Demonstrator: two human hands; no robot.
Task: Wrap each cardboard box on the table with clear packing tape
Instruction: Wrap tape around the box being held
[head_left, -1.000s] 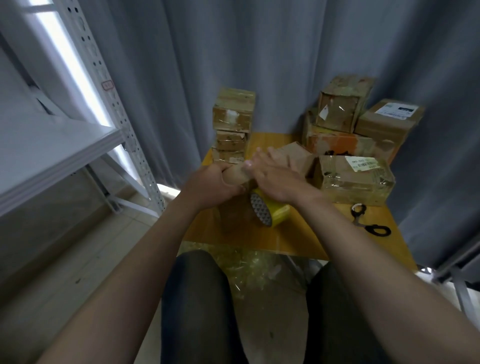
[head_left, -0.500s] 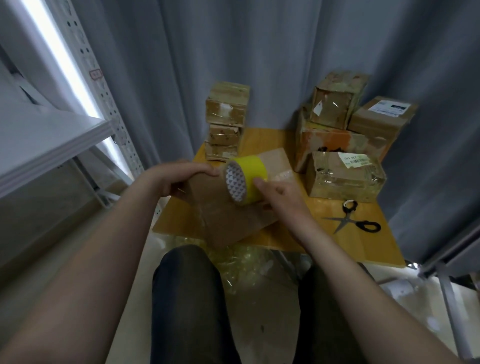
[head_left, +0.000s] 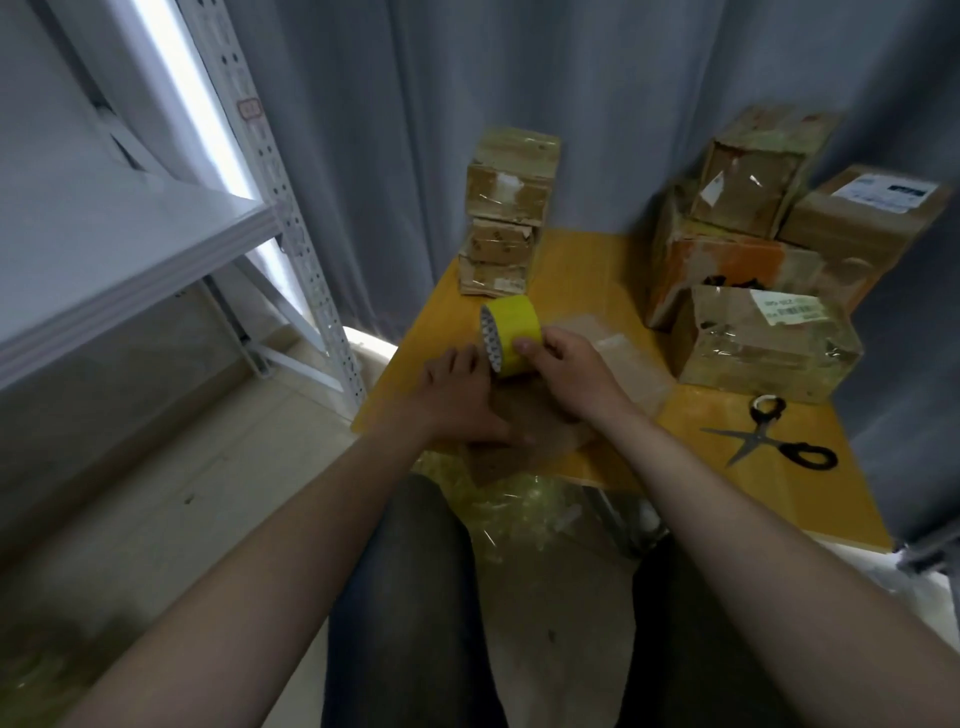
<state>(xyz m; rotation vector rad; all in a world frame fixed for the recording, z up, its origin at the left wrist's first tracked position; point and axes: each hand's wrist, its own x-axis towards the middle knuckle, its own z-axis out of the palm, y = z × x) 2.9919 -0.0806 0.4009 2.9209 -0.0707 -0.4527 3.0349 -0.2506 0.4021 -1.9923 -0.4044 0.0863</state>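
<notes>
A flat brown cardboard box (head_left: 613, 364) lies at the near left of the yellow table (head_left: 582, 270), its near end overhanging the edge. My left hand (head_left: 457, 397) presses flat on the box's top. My right hand (head_left: 571, 371) grips a yellow-looking roll of tape (head_left: 511, 332) that stands on the box just beyond my left fingers. Taped boxes stand in a stack (head_left: 506, 213) at the back left and in a pile (head_left: 753, 260) at the back right.
Black-handled scissors (head_left: 769, 439) lie open on the table's right side. A white metal shelf rack (head_left: 156, 244) stands at the left. Grey curtains hang behind the table. Crumpled clear film (head_left: 524, 512) lies under the table by my knees.
The roll went from below the box to on top of it. My left hand moved from the box's left end to lie flat on its top. The box has come down onto the table.
</notes>
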